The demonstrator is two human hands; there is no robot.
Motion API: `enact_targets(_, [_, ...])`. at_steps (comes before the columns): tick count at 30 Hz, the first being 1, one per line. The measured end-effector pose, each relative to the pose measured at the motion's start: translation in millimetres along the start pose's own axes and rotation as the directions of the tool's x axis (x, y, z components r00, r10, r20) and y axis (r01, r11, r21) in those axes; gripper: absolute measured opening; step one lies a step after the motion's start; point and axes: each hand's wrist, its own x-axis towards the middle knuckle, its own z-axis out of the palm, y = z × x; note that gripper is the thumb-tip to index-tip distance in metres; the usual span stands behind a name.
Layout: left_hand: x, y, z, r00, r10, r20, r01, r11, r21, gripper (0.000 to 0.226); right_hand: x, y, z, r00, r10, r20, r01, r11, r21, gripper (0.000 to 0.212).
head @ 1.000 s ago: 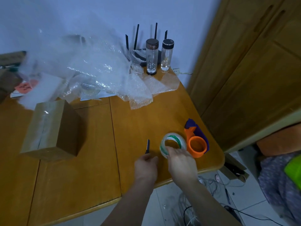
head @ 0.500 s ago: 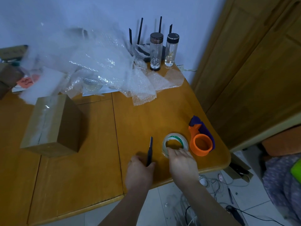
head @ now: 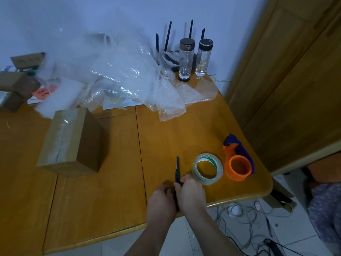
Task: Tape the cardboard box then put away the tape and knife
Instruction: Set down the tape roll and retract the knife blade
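Knife [head: 177, 168] handle hidden between left hand [head: 162, 202] and right hand [head: 191, 195], both grips clamped on it.

orange paper note [head: 44, 92]: red handwriting, looks like "tok" or "tot" on the top line; the second line is too blurred to read
clear roll of packing tape [head: 207, 169]: green printing on the white inner core, too small to read
dark caps of the two clear glass bottles [head: 187, 60]: faint markings on the cap rims, not legible
closed brown cardboard box [head: 69, 141]: no print legible under the shiny tape strip
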Motion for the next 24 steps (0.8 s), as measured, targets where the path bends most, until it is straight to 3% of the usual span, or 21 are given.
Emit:
enact_targets(3, [5.2,2.9,-3.0,0.997,-0.040,0.070,0.050,0.988,-0.144,0.032,3.1,-5.4,2.0,1.000,0.024,0.012,-0.024,0.999,-0.023,0.025])
enact_targets(7, [15.0,6.5,-7.6,0.957,-0.188,0.221,0.257,0.903,-0.345,0.035,1.4,-12.3,0.6,0.997,0.076,0.019,-0.077,0.997,0.016,0.021])
enact_targets(10, [13.8,7.3,-12.0,0.925,-0.197,0.325,0.318,0.868,-0.381,0.036,-2.5,-17.4,-0.1,0.994,0.100,0.041,-0.101,0.994,0.033,0.017])
enact_targets(13, [7.1,6.0,-18.4,0.924,-0.171,0.341,0.324,0.824,-0.465,0.034,-6.6,-20.6,-1.0,0.994,0.094,0.061,-0.098,0.993,0.071,0.005])
enact_targets(15, [0.9,10.2,-27.7,0.920,-0.185,0.344,0.355,0.766,-0.536,0.031,-8.2,-23.4,-3.0,0.994,0.069,0.086,-0.081,0.986,0.145,0.019])
enact_targets(17, [-7.3,19.3,-41.7,0.923,-0.202,0.329,0.368,0.718,-0.591,0.029,-11.3,-28.2,-10.6,0.994,0.020,0.109,-0.050,0.960,0.276,0.013])
enact_targets(24, [-56.6,56.6,-131.9,0.954,0.125,0.273,0.113,0.694,-0.711,0.020,-44.5,-91.2,-101.3,0.972,-0.215,0.092,0.090,0.707,0.701,0.019])
